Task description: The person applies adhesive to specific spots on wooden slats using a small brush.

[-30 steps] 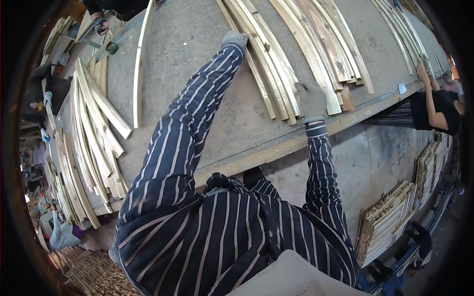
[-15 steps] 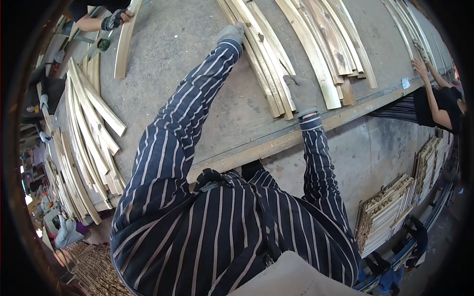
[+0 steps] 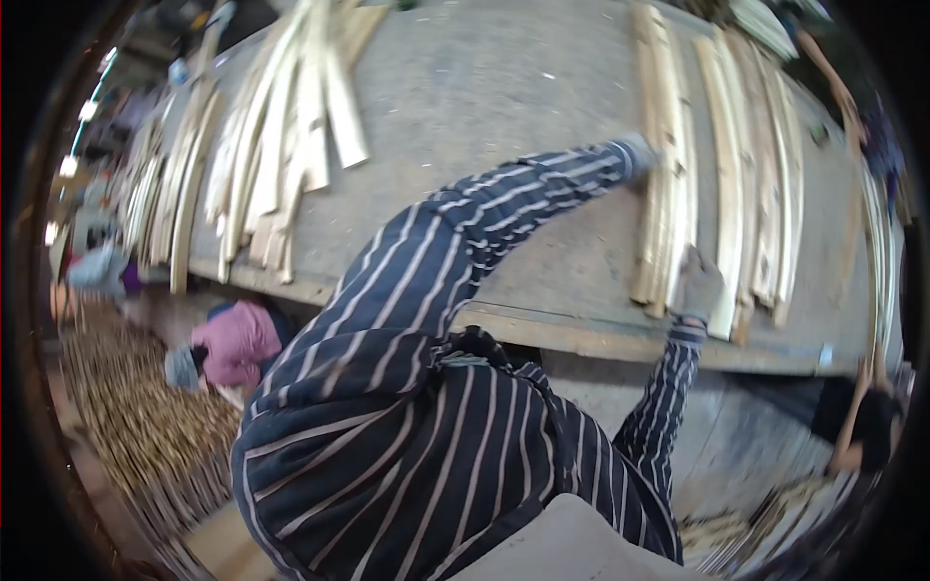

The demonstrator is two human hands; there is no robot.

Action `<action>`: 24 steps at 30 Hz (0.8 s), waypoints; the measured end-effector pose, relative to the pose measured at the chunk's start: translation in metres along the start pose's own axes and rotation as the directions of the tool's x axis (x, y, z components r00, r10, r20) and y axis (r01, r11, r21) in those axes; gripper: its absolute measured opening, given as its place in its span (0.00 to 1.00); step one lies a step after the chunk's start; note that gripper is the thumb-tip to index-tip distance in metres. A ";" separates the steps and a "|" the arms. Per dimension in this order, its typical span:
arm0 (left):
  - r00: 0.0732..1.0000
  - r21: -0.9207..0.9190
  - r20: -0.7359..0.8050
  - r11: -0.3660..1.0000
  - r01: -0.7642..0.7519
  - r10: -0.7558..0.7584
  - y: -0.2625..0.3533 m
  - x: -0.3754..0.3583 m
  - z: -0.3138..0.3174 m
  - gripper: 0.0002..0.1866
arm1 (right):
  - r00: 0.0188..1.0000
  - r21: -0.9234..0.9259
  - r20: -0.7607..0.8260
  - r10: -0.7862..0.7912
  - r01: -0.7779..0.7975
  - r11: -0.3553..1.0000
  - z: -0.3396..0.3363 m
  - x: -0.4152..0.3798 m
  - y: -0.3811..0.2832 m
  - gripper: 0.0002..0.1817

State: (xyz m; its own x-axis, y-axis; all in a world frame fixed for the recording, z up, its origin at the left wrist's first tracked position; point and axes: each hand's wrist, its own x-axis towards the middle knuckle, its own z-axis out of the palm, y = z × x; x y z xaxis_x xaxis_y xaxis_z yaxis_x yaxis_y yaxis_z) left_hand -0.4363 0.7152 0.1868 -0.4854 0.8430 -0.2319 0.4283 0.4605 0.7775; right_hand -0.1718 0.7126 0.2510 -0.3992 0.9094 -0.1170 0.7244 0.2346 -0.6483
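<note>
A narrow bundle of pale wooden slats [image 3: 668,184] lies lengthwise on the grey worktable [image 3: 542,261]. At the bundle's left side is my gloved left hand [image 3: 637,155], touching its edge; blur and the wood hide its fingers. Close to the near end, my gloved right hand [image 3: 699,283] grips the bundle's right edge. It sits in the gap beside a second group of slats [image 3: 760,174], which shows dark knots. Both of my sleeves are dark with white stripes.
More slats [image 3: 281,136] fan out at the table's left. A person in a pink top [image 3: 237,349] bends below the near edge, by stacked wood [image 3: 155,407]. At the right, a person's arms [image 3: 857,407] reach toward long strips [image 3: 879,261].
My view has swung left, so the table and slats sit farther right. Both hands stay beside the same bundle. The pink-topped person has come into view.
</note>
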 end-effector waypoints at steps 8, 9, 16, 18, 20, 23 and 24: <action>0.992 0.448 0.029 0.886 -0.123 0.123 -0.043 -0.152 -0.142 0.28 | 0.965 -0.135 -0.121 -0.231 0.214 0.967 -0.004 0.012 0.021 0.21; 0.993 0.465 -0.074 0.884 -0.043 0.087 -0.065 -0.172 -0.166 0.24 | 0.968 -0.178 -0.119 -0.222 0.199 0.964 -0.002 0.002 0.005 0.21; 0.426 0.314 -0.843 0.343 0.885 -0.328 -0.275 -0.269 -0.297 0.29 | 0.912 -0.029 -0.009 -0.411 0.410 0.912 0.060 -0.087 -0.094 0.13; 0.475 0.238 -0.692 0.449 0.861 -0.544 -0.293 -0.286 -0.317 0.39 | 0.874 0.005 -0.014 -0.486 0.486 0.874 0.085 -0.102 -0.112 0.10; 0.486 0.187 -0.678 0.510 0.839 -0.551 -0.298 -0.295 -0.329 0.47 | 0.785 -0.055 0.023 -0.619 0.620 0.783 0.104 -0.121 -0.133 0.10; 0.489 -0.137 -0.559 0.656 0.742 -0.670 -0.331 -0.301 -0.342 0.32 | 0.810 -0.046 0.042 -0.584 0.586 0.809 0.111 -0.156 -0.166 0.10; 0.493 -0.134 -0.557 0.658 0.741 -0.668 -0.348 -0.313 -0.338 0.32 | 0.832 -0.059 0.063 -0.552 0.555 0.830 0.113 -0.164 -0.170 0.10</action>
State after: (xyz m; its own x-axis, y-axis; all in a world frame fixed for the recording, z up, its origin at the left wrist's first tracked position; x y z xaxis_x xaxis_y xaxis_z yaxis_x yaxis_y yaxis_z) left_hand -0.6912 0.1967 0.1868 -0.9500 -0.0469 -0.3086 -0.1799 0.8902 0.4186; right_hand -0.2930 0.4845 0.2959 -0.7670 0.6052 0.2130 0.4128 0.7196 -0.5584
